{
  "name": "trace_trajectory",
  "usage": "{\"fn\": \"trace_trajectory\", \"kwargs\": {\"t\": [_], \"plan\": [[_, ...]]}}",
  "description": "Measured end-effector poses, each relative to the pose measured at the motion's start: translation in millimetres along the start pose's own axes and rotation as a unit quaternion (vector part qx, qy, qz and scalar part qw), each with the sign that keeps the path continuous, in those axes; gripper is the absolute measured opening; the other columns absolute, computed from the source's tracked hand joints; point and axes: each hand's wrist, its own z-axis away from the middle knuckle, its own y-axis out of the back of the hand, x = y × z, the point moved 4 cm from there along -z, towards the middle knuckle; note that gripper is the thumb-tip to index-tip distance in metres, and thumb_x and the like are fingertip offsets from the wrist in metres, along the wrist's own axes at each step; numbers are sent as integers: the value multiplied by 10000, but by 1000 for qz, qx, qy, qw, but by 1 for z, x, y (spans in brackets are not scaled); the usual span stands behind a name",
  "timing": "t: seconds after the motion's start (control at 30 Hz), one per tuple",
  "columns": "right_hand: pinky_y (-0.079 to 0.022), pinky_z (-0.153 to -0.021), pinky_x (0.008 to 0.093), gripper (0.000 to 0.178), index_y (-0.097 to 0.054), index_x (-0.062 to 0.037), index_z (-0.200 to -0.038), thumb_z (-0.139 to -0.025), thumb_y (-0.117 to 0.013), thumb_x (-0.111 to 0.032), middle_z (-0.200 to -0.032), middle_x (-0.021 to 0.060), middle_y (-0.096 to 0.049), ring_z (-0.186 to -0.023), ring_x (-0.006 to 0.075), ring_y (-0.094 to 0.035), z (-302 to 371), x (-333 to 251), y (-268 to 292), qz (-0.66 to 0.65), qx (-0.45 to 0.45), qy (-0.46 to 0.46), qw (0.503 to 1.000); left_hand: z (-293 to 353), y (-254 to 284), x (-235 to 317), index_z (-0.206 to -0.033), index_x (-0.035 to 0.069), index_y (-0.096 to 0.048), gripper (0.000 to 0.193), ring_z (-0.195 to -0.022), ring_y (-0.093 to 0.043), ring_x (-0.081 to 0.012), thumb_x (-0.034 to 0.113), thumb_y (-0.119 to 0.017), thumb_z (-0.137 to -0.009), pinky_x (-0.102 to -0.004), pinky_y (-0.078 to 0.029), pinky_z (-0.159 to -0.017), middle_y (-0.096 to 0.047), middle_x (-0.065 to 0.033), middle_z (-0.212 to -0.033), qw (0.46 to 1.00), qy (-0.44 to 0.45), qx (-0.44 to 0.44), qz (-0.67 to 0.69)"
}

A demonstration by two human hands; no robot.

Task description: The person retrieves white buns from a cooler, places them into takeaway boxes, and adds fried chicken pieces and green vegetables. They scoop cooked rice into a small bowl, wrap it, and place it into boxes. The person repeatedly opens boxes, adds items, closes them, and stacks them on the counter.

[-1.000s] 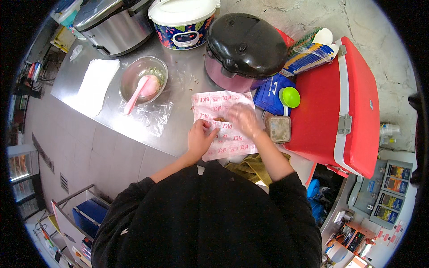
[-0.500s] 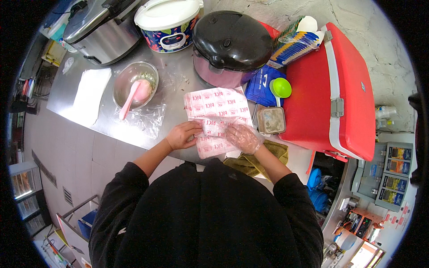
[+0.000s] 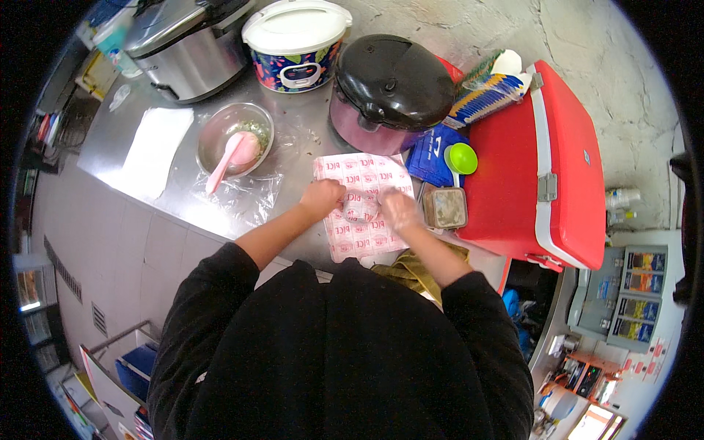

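Left hand [image 3: 323, 199] curled, at fold in printed paper [image 3: 367, 243], grip can't be told | right hand [image 3: 400, 210] opposite, blurred, grip can't be told | forearms [image 3: 275, 229] angled inward

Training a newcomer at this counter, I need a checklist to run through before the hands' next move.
Both hands at the printed paper: ok; left hand on its left side, right hand on its right.
Fingers gripping the fold firmly: cannot tell; the right hand is blurred.
Metal bowl apart from the paper: ok; it stands to the left.
Pink spoon wholly inside the bowl: not ok; its handle sticks out over the rim.
Olive cloth well away from the paper: not ok; it lies close to the lower right corner.
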Motion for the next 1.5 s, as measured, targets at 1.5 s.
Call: {"fn": "trace_trajectory", "kwargs": {"t": [1.5], "plan": [[-529, -980, 387, 537, -474, -41, -1381, -918, -737, -107, -1271, 110, -594, -1166, 242, -613, 1215, -489, -397, -78, -848, 465, 244, 1013, -309, 988, -1520, 3, -354, 699, -1349, -472, -242, 374, -596, -979, -386, -309, -1168, -477, -154, -1488, 11, 535, 819, -209]]}}
